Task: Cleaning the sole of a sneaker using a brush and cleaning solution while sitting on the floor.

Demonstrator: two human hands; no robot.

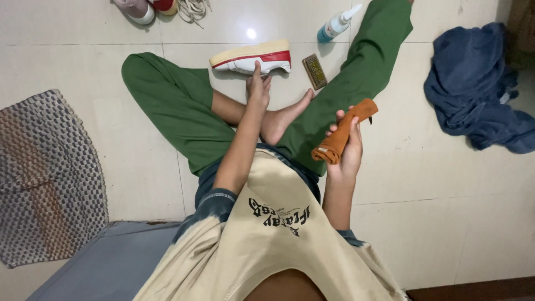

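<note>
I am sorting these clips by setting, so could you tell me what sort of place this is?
Probably a room at home: a tiled floor, a woven mat, a heap of blue clothes and shoes lying about.

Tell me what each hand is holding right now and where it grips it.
The right hand holds a rolled orange cloth around its lower half. The left hand holds nothing; its fingers touch the white and red shoe.

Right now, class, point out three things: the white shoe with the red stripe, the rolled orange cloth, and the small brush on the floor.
white shoe [252,58], head view, on its side wall.
orange cloth [345,129], head view, middle of the roll.
brush [315,71], head view, on its bristle face.
</note>
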